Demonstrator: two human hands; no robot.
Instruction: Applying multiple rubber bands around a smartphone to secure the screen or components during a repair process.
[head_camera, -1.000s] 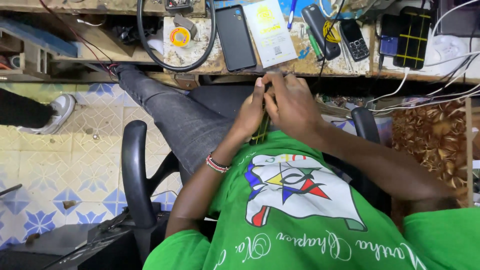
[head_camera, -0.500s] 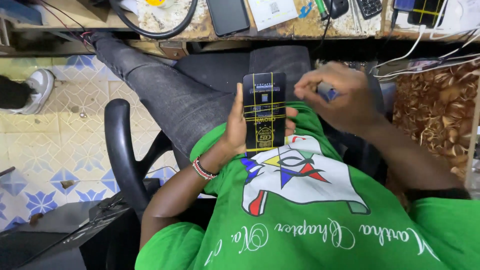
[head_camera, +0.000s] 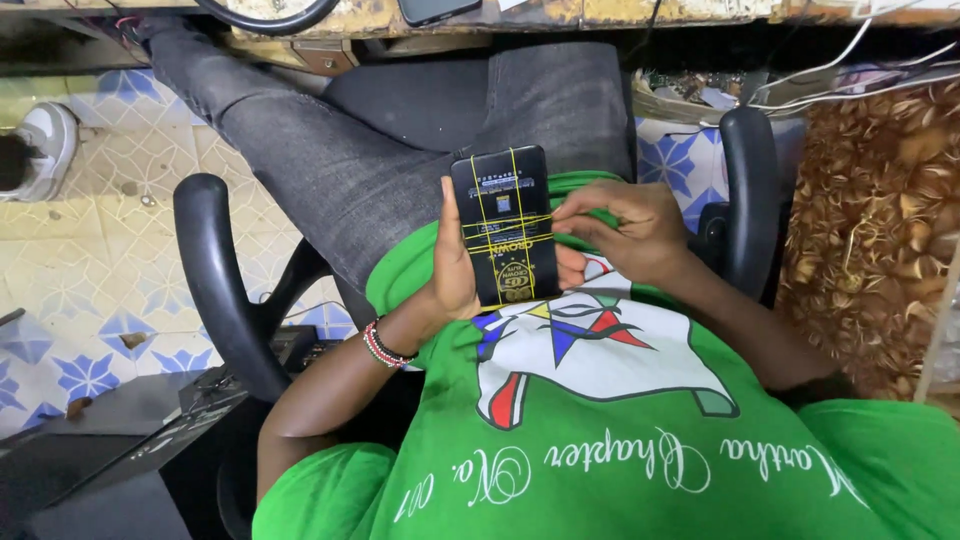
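1. Sitting at the far left, a pale shoe (head_camera: 45, 150) rests on the blue-and-cream tiled floor (head_camera: 110, 290), belonging to someone otherwise out of view; it takes no part in the work.
2. Next comes the chair's left armrest (head_camera: 215, 280), a black curved bar beside the grey trouser leg (head_camera: 300, 140).
3. The left hand (head_camera: 455, 265), with a beaded bracelet (head_camera: 380, 345) at the wrist, is closed around the edge of a black slab-shaped battery pack (head_camera: 505, 225), holding it upright against the green shirt (head_camera: 600, 420) above the lap.
4. Thin yellow rubber bands (head_camera: 505, 222) cross the pack both lengthwise and across its middle.
5. The right hand (head_camera: 625, 230) is curled, fingertips pinching the crosswise bands at the pack's right edge. The step in hand looks like fitting or tightening a band; the next move would call for stretching it evenly without letting the pack slip from the left palm.
6. Hard to make out: the fingertips' exact grip is hidden by the knuckles, the pack's back face is unseen, and the bench (head_camera: 600, 12) along the top is cut off, with only a cable loop and a device's corner showing.
7. At the right, the other armrest (head_camera: 750, 190) stands before a brown patterned surface (head_camera: 870, 200).
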